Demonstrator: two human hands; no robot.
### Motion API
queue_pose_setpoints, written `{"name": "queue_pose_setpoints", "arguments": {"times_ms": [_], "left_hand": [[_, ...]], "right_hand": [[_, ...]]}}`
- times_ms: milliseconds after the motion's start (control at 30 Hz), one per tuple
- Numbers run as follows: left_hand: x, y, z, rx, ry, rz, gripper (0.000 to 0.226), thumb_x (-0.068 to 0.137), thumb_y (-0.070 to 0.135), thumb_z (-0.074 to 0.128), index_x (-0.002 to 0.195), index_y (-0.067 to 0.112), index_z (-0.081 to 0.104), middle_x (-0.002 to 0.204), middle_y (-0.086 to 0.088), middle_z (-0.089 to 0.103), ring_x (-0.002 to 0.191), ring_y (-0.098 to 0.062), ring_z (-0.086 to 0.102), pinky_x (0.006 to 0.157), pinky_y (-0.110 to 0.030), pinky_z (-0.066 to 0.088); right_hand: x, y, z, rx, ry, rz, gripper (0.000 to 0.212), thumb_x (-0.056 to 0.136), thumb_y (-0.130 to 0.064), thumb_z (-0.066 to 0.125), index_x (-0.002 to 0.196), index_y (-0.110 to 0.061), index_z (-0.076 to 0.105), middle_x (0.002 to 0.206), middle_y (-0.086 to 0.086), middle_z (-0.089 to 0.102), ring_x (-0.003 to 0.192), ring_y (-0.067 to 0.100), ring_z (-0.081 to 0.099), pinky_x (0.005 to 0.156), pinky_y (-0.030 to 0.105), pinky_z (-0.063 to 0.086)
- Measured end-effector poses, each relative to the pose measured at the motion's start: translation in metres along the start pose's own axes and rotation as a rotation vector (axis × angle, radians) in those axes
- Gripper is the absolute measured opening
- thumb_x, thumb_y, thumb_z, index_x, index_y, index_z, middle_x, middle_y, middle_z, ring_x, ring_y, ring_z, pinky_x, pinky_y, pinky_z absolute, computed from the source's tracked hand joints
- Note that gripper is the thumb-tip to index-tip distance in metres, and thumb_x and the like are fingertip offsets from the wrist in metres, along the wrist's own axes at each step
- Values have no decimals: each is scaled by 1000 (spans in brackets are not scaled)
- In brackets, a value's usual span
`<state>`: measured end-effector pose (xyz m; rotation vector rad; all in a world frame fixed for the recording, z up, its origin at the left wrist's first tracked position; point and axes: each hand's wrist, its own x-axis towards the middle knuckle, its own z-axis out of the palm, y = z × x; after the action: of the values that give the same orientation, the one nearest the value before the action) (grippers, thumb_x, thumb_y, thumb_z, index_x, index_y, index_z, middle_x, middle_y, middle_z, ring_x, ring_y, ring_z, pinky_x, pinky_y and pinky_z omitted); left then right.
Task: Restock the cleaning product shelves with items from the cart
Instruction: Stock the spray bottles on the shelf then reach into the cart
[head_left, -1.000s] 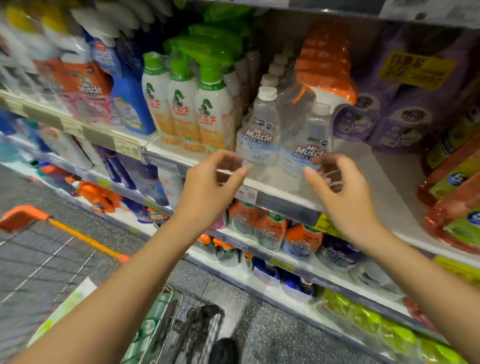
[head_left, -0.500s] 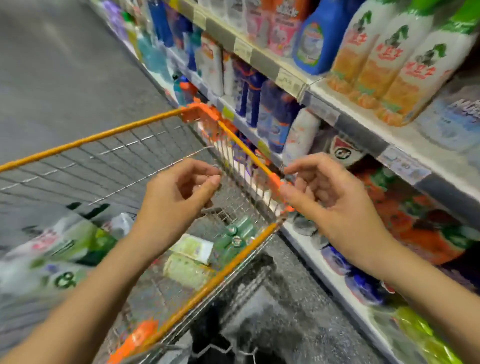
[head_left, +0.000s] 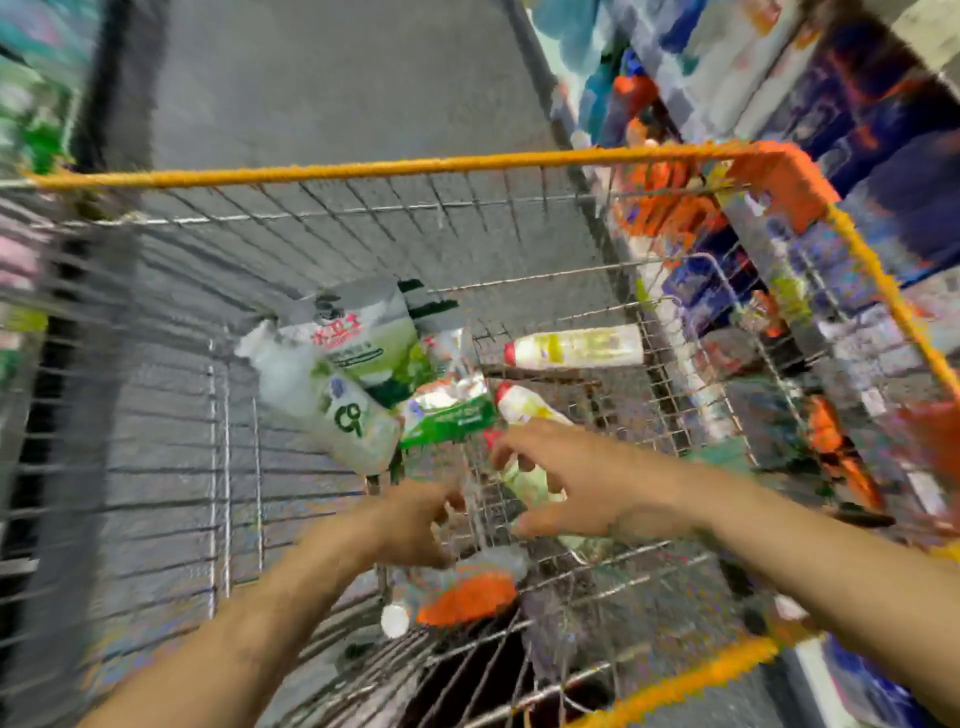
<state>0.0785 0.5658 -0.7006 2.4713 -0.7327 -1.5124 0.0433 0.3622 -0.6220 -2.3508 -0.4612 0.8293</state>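
the stock is found in the cart (head_left: 415, 167), heaped on its wire floor: a white bottle (head_left: 337, 415), a pouch (head_left: 363, 338), a green pack (head_left: 449, 418), a yellow bottle (head_left: 571, 347) and, nearest, an orange bottle (head_left: 460, 592). the right hand (head_left: 587, 480) is held over the heap with fingers spread wide and nothing gripped. a pale bottle (head_left: 530, 486) lies just beneath it, but contact cannot be told through the blur. the left hand (head_left: 410, 525) is seen with fingers loosely curled by the mesh; whether anything is pinched cannot be told.

the bottles are judged rigid, smooth and fairly heavy with liquid, so they are best taken round the waist or neck, not by the cap. the pouch is judged soft and saggy, and should be gripped at its top and supported below. the items overlap, so one lifted may drag another. the cart's wire wall and rim stand between the heap and the shelves (head_left: 857, 104) on the right.
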Motion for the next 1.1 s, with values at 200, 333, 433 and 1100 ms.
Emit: {"name": "queue_pose_setpoints", "arguments": {"times_ms": [200, 333, 433, 1100], "left_hand": [[20, -37, 31, 109, -334, -72, 81, 84, 12, 71, 149, 19, 24, 146, -11, 43, 125, -31, 50, 98, -38, 45], [35, -49, 60, 111, -373, 9, 80, 80, 17, 76, 145, 15, 28, 147, -11, 38, 130, -32, 44, 107, -42, 40], [41, -60, 83, 100, -287, -1, 91, 78, 25, 77, 150, 21, 21, 149, -12, 34, 132, -34, 40, 109, -46, 38], [54, -91, 86, -283, 94, -168, 24, 89, 35, 66, 108, 22, 70, 109, 1, 72, 99, -15, 67, 86, -27, 52]], "right_hand": [[65, -8, 59, -152, -517, 21, 57, 91, -21, 62, 141, -19, 34, 135, 12, 44, 111, 25, 50, 87, 37, 46], [80, -7, 87, -223, -677, -14, 67, 91, -23, 64, 147, -25, 28, 135, 17, 37, 111, 33, 50, 83, 35, 39], [85, 0, 106, -216, -675, -9, 76, 85, -25, 72, 146, -28, 28, 134, 18, 37, 111, 40, 51, 89, 40, 45], [88, 72, 139, 466, -249, 412, 82, 78, -22, 79, 143, -17, 30, 140, 2, 45, 130, 22, 45, 106, 38, 41]]}}
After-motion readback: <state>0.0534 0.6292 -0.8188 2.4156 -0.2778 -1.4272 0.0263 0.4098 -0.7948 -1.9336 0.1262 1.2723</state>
